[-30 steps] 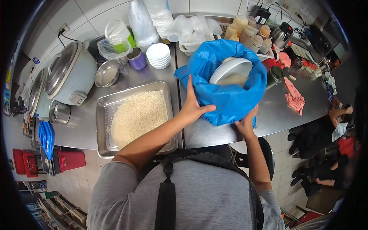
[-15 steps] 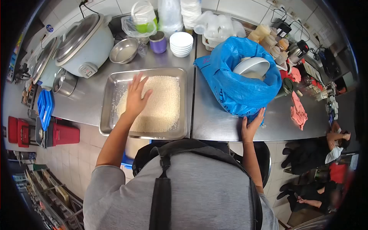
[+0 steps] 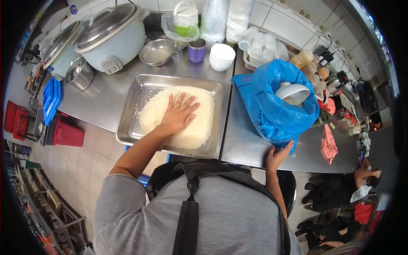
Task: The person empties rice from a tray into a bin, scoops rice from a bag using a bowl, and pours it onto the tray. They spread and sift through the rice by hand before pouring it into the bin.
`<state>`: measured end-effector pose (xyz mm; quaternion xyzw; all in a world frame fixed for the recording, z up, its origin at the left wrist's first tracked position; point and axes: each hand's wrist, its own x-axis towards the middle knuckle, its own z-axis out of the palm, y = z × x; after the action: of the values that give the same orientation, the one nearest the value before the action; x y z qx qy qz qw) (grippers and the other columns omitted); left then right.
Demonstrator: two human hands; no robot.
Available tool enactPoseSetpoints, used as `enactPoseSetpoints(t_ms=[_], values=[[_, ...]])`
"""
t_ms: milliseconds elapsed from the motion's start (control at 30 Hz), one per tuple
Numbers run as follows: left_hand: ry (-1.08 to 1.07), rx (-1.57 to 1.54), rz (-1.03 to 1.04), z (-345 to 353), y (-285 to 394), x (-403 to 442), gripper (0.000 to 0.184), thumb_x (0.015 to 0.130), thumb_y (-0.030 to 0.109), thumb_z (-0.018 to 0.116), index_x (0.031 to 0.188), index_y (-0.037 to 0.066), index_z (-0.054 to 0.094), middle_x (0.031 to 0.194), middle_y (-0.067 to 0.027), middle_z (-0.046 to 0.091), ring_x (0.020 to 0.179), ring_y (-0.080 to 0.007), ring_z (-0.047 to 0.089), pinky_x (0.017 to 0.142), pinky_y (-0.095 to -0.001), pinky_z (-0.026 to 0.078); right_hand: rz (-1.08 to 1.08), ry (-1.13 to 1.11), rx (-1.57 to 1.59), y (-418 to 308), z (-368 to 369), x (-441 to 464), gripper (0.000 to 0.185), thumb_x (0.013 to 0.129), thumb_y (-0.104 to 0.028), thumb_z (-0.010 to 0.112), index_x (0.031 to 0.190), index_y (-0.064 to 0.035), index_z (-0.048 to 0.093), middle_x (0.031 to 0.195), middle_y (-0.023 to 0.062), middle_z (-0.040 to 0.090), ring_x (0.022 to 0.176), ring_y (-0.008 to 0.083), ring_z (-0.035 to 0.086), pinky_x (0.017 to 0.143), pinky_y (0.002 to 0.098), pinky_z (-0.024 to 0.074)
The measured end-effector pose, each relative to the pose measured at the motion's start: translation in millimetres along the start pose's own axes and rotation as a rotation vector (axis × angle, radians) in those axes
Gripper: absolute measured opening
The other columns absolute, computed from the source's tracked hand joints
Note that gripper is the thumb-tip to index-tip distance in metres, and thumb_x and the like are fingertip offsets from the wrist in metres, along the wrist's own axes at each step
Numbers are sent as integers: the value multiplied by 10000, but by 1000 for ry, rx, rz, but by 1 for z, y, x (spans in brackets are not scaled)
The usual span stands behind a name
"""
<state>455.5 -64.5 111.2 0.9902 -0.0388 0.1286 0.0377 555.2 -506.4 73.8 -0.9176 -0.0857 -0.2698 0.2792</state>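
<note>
- We see a shiny stainless steel counter point(image 3: 100, 100), crossed from back to front by a dark seam point(image 3: 226, 119).
- Left of the seam, near the front edge, we find a rectangular metal tray point(image 3: 129, 123) lying flat.
- Behind it, left to right, we see a shallow metal bowl point(image 3: 157, 53), a purple cup point(image 3: 196, 52) and stacked white bowls point(image 3: 222, 58).
- Farther left, we notice a large rice cooker point(image 3: 114, 42).
- Right of the seam, we see a blue bag point(image 3: 272, 110) standing open-topped, with a crumpled pink cloth point(image 3: 328, 146) to its right.
</note>
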Motion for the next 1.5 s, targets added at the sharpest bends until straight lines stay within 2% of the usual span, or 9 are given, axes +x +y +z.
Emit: enactPoseSetpoints(t_ms=[367, 567, 700, 833, 867, 1000, 1300, 1400, 1500], values=[[-109, 69, -279, -1, -70, -1, 483, 967, 488, 413, 1404, 286, 452, 1499, -53, 374, 1436, -386, 192, 1140, -629, 64, 20, -14, -9, -1, -2, 0, 886, 722, 17, 621, 1481, 47, 164, 1520, 268, 235, 1418, 448, 180, 1169, 502, 128], [-141, 114, -301, 2, -68, -2, 511, 980, 519, 348, 1440, 305, 399, 1529, -27, 322, 1445, -375, 166, 1141, -634, 58, 19, -9, 0, -2, -2, -2, 884, 700, 40, 590, 1478, 54, 171, 1516, 271, 238, 1420, 445, 179, 1171, 496, 124], [-107, 89, -294, 6, -71, -2, 514, 972, 509, 386, 1439, 297, 404, 1528, -44, 327, 1443, -386, 173, 1142, -628, 57, 17, -11, 5, 2, -1, -2, 857, 707, 32, 574, 1469, 68, 182, 1508, 281, 243, 1417, 442, 189, 1173, 493, 122], [-90, 98, -273, 18, -70, 2, 544, 969, 535, 361, 1458, 296, 377, 1546, -36, 298, 1448, -383, 153, 1145, -625, 59, -109, 25, 32, 15, 4, -3, 821, 712, 18, 544, 1455, 93, 202, 1499, 286, 253, 1411, 430, 210, 1178, 474, 121], [-94, 112, -294, 16, -75, -6, 552, 968, 541, 355, 1462, 294, 371, 1550, -34, 291, 1450, -382, 148, 1145, -624, 59, -20, -36, 144, 9, 3, -4, 829, 712, 27, 544, 1459, 92, 190, 1507, 278, 241, 1415, 420, 207, 1180, 466, 116], [-102, 66, -279, 14, -63, 5, 551, 969, 536, 353, 1460, 287, 376, 1552, -17, 292, 1454, -377, 138, 1146, -630, 56, -9, -24, 23, -2, -6, -3, 862, 707, 63, 565, 1472, 72, 169, 1518, 269, 221, 1423, 419, 185, 1182, 467, 108], [-160, -29, -314, -4, -69, -6, 522, 978, 487, 396, 1459, 286, 376, 1559, -14, 273, 1453, -369, 146, 1147, -623, 56, -24, -19, 43, 2, -1, -2, 870, 709, 78, 563, 1481, 58, 160, 1520, 262, 224, 1425, 424, 176, 1179, 480, 113], [46, 106, -226, -4, -82, -22, 516, 976, 464, 420, 1456, 281, 383, 1562, -21, 268, 1455, -362, 143, 1156, -597, 69, -19, -23, 49, -1, -1, -1, 875, 706, 80, 558, 1482, 58, 155, 1522, 261, 222, 1428, 422, 171, 1179, 485, 104], [25, 62, -356, -13, -99, -50, 568, 975, 469, 417, 1484, 232, 331, 1575, -66, 227, 1462, -358, 119, 1167, -566, 66, -16, -35, 46, 1, -3, -4, 872, 711, 74, 557, 1483, 56, 153, 1524, 259, 218, 1430, 420, 164, 1179, 490, 98]])
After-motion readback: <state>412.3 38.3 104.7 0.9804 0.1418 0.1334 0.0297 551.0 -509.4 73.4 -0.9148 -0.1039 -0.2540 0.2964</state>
